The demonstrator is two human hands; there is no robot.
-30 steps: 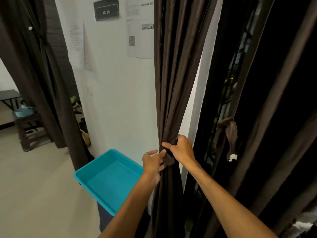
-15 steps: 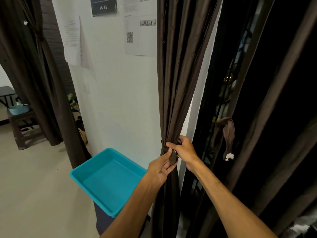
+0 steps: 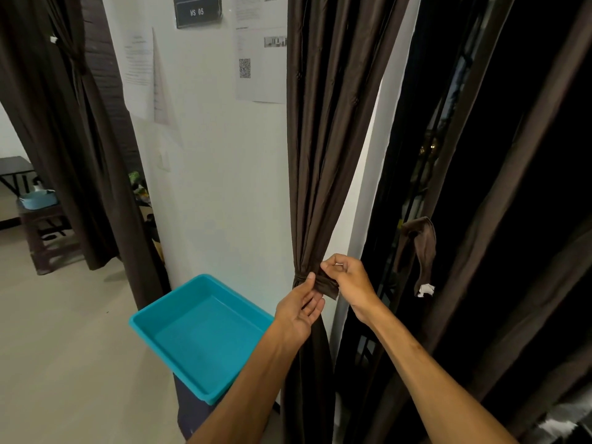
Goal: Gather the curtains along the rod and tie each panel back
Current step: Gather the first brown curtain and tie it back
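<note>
Little room left: tub (image 3: 153,334) rim beside the released left grip (image 3: 298,312) (open floor (image 3: 64,347) beyond); the right grip (image 3: 350,280) pinches the tie (image 3: 326,285) end round the bunched, pleated brown curtain (image 3: 320,123).

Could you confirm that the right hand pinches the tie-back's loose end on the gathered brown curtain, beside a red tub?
The head view shows the tub is turquoise, not red. The right hand does pinch the loose end of the tie-back on the gathered brown curtain.
</note>
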